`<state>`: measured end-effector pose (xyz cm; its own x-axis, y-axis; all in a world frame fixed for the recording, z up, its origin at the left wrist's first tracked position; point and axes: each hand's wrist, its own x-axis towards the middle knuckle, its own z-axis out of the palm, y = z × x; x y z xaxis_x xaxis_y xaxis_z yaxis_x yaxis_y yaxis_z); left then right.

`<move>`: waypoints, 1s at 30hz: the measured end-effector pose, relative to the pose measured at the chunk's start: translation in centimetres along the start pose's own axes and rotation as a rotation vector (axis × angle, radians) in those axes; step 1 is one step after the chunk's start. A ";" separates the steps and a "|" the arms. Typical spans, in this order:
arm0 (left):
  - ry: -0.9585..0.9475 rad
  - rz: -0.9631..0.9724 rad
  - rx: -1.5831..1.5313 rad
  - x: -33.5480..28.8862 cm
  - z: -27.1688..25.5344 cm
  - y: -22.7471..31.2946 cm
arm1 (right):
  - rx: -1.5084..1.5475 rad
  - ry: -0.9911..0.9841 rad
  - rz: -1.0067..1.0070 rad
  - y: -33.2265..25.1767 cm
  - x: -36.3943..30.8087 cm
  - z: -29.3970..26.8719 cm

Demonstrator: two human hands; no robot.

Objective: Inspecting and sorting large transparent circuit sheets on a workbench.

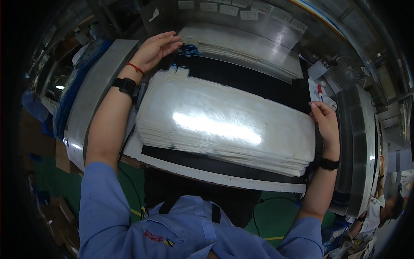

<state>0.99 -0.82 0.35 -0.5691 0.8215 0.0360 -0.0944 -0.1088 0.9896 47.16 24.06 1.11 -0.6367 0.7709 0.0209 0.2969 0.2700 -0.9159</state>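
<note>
Shiny sheets (226,125) lie in a thick pile on the bench (258,184), along its near edge, as we look down from the head view. They look clear and milky, and a black mat (254,80) shows in front of and behind them. Another pile (246,45) of clear sheets lies near the bench's far edge. Our left hand (156,51) is up by the far left corner, next to that back pile and some blue tabs (189,50). Its fingers are loose and bent a little, and hold nothing we can see. Our right hand (324,121) is at the bench's right edge, by the far right corner of the front pile. Its thumb and pointing finger come close together, but we cannot tell if they pinch a sheet. A red pen (320,90) is just past them. One sheet looks light, thin and bendy, and maybe slippery, while the whole pile looks heavy. We think a sheet could crease or scratch. It seems best to hold it by two corners, one hand at each end.
</note>
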 end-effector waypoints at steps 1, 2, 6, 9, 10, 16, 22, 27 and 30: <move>-0.015 -0.005 0.011 0.0 -0.1 0.0 | -0.010 -0.021 0.003 0.0 -0.1 0.1; -0.013 -0.007 0.021 0.0 -0.1 -0.1 | -0.020 -0.018 -0.004 -0.1 -0.1 0.2; -0.007 -0.022 0.056 -0.2 0.2 0.1 | -0.022 0.006 -0.041 -0.2 -0.1 0.0; -0.009 -0.022 0.069 -0.2 0.3 0.1 | 0.060 0.050 -0.090 -0.7 -0.3 0.1; -0.010 -0.020 0.071 -0.2 0.3 0.1 | 0.096 0.067 -0.108 -1.1 -0.5 0.3; -0.046 -0.040 0.076 -0.2 0.0 -0.1 | 0.183 -0.149 -0.072 -2.9 -1.9 1.4; -0.062 -0.059 0.089 -0.4 0.5 0.2 | 0.068 -0.273 -0.034 -1.8 -1.6 -0.3; -0.136 -0.095 0.070 -0.5 0.5 0.4 | 0.149 -0.084 -0.218 -0.6 -1.1 -0.6; -0.222 -0.117 0.043 -0.6 0.4 0.8 | 0.190 0.024 -0.242 -0.5 -0.8 -0.4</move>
<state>1.61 -1.18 1.16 -0.3626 0.9304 -0.0541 -0.1118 0.0143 0.9936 47.80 23.50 1.71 -0.6549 0.7112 0.2554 -0.0013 0.3369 -0.9415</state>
